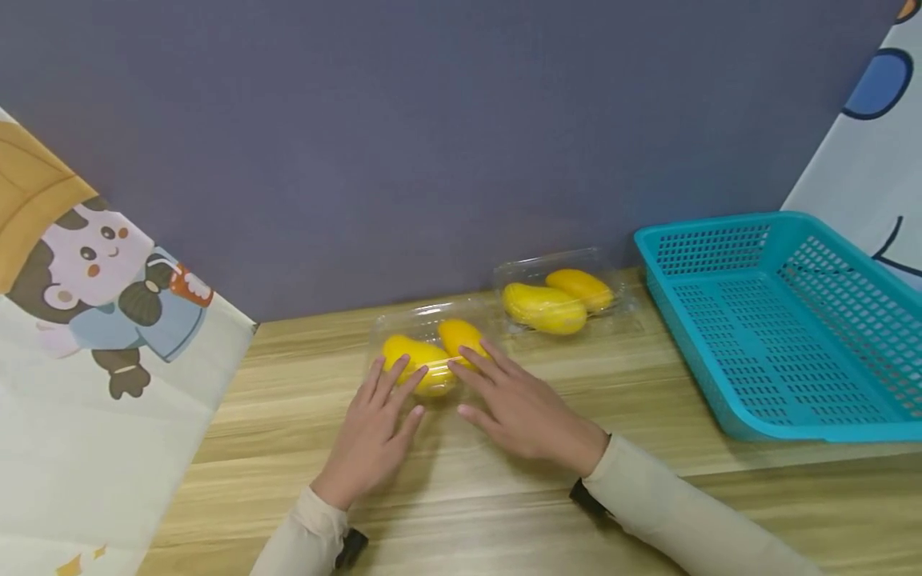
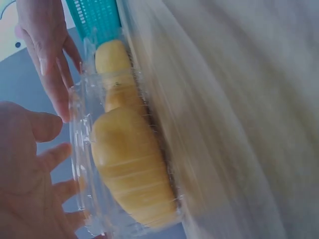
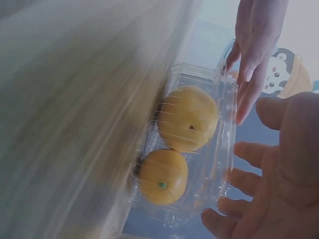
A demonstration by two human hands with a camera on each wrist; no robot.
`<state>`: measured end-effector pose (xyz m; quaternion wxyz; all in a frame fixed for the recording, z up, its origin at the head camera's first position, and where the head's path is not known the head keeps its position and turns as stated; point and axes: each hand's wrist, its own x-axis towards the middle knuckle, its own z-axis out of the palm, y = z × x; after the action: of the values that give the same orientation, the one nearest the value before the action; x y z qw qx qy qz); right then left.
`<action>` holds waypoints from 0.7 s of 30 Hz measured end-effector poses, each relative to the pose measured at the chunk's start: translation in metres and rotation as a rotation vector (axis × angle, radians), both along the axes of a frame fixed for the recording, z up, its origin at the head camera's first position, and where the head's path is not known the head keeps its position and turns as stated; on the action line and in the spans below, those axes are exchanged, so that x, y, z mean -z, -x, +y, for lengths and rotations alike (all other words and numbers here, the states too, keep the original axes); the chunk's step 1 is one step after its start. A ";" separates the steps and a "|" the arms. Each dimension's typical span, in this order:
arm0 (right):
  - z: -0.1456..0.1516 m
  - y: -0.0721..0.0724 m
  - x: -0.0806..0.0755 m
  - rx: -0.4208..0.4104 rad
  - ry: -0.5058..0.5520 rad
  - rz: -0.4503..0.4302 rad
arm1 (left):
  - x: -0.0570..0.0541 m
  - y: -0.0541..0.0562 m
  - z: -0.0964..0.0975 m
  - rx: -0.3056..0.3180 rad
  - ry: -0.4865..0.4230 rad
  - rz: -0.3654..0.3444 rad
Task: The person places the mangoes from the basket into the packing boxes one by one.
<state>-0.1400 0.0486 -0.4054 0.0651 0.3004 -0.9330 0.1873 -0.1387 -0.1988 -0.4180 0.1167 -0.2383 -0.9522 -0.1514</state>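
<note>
Two yellow mangoes (image 1: pixel 421 364) lie inside a clear plastic clamshell box (image 1: pixel 392 320) on the wooden table. My left hand (image 1: pixel 370 436) spreads its fingers over the box's near left part, fingertips at the lid. From the right, my right hand (image 1: pixel 526 408) reaches over the near right part with fingers extended. Seen from the left wrist, the fingertips of the left hand (image 2: pixel 30 169) meet the lid's top face. The right wrist view has the right hand (image 3: pixel 279 169) with its fingertips along the same lid, the mangoes (image 3: pixel 187 119) side by side below it.
Behind and to the right stands a second clear box (image 1: pixel 519 272) with two mangoes (image 1: pixel 545 308). A turquoise perforated basket (image 1: pixel 691 352) sits at the right of the table (image 1: pixel 288 416). A grey-blue panel (image 1: pixel 432 160) rises behind, and a cartoon-printed sheet (image 1: pixel 180 392) borders the left.
</note>
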 end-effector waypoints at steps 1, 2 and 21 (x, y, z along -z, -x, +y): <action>-0.001 0.002 0.000 0.008 0.001 0.002 | 0.000 0.003 0.000 0.000 -0.009 -0.008; -0.003 0.005 0.001 0.015 0.004 0.005 | 0.001 0.005 -0.001 0.001 -0.016 -0.013; -0.015 0.046 0.003 0.128 -0.020 -0.032 | 0.004 0.061 -0.003 0.072 -0.145 -0.079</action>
<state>-0.1858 0.0331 -0.4081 0.0590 0.2378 -0.9530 0.1781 -0.2000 -0.2016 -0.4220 0.0907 -0.2572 -0.9334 -0.2332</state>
